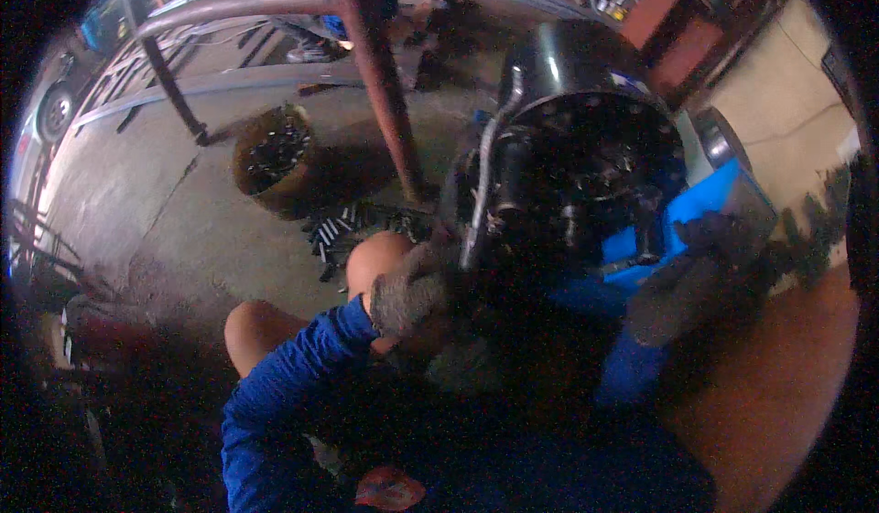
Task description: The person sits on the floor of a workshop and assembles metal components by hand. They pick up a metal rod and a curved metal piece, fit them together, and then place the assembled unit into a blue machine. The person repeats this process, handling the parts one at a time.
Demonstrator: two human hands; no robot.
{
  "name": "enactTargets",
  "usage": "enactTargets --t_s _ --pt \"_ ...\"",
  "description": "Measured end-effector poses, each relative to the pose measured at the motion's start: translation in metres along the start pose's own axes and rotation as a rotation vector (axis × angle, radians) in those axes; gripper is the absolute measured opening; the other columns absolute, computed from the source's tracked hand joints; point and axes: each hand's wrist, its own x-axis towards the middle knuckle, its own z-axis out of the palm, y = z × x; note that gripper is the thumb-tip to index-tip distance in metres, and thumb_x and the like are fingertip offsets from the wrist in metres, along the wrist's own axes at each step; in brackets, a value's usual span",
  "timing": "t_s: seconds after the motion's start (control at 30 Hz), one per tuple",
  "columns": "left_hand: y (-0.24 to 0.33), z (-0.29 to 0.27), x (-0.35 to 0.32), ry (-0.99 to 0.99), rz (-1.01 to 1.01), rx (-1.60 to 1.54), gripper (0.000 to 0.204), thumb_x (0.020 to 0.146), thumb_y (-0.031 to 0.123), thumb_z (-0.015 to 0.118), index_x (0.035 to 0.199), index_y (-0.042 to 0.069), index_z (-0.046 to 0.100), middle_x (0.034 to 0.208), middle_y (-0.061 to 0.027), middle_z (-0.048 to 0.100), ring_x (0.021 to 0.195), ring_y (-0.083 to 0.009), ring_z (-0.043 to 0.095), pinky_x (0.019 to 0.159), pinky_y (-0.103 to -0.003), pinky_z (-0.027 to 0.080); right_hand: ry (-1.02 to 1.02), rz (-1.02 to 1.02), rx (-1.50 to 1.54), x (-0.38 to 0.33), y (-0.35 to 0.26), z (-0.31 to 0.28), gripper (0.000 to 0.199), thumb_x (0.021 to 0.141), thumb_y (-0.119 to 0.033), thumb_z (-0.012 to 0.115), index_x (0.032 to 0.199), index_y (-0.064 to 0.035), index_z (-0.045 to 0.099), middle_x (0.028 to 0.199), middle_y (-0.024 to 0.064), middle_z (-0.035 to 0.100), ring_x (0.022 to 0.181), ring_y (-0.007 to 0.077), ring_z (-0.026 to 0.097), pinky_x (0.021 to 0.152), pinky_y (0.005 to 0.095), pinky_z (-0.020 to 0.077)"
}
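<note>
My left hand (409,299), in a grey knit glove, reaches in from a blue sleeve beside the lower end of a bent silver bar (488,170). Its fingers vanish into shadow, so I cannot tell whether they touch the bar. In front of me stands a dark machine with a rounded housing (575,55) and an open, shadowed front. My right hand (682,295), also gloved, is at the machine's right side near a bright blue panel (710,194). Blur and darkness hide its fingers and anything in them.
Several short metal pieces (337,227) lie on the floor left of the machine. Behind them stands a round bucket (275,161) filled with small metal parts. A reddish post (380,83) rises close by. Long metal bars (229,81) lie farther back, where another person's foot (316,51) shows.
</note>
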Motion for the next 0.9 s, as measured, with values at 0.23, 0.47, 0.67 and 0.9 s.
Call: enactTargets --t_s 0.23,0.47,0.67,0.9 --pt "0.009 -0.044 -0.016 0.362 0.087 0.229 0.04 0.098 0.024 0.06 0.129 0.0 0.065 0.105 -0.0094 0.073 0.091 -0.0205 0.069 0.083 -0.035 0.056 -0.671 -0.148 0.241 -0.059 -0.005 0.056 0.027 0.096 -0.022 0.065 0.115 -0.0026 0.065 0.106 0.0093 0.068 0.098 0.0231 0.063 0.096 0.0398 0.0511" --pt "0.063 -0.063 -0.043 0.465 0.074 0.605 0.04 0.095 0.027 0.066 0.126 0.002 0.068 0.095 -0.01 0.075 0.085 -0.0144 0.069 0.079 -0.033 0.056 -0.898 0.142 0.557 -0.11 -0.045 0.107 0.035 0.093 -0.013 0.064 0.125 0.0001 0.062 0.112 0.0081 0.067 0.094 0.0169 0.061 0.088 0.0353 0.0517" --pt "0.092 -0.076 -0.069 0.526 0.112 1.072 0.032 0.089 0.033 0.07 0.112 0.011 0.072 0.098 -0.0151 0.075 0.086 -0.0337 0.073 0.078 -0.042 0.057 -0.948 0.422 0.371 -0.145 -0.036 0.143 0.032 0.097 -0.014 0.064 0.126 -0.0014 0.063 0.114 0.006 0.066 0.091 0.0143 0.062 0.081 0.0316 0.0521" --pt "0.089 -0.097 -0.088 0.596 -0.109 1.456 0.029 0.083 0.036 0.073 0.102 0.015 0.068 0.096 -0.0139 0.071 0.088 -0.0392 0.069 0.073 -0.051 0.054 -1.176 -0.236 0.107 -0.153 -0.035 0.184 0.024 0.101 -0.019 0.064 0.118 -0.004 0.07 0.112 0.0081 0.071 0.092 0.0184 0.066 0.085 0.0349 0.0529"
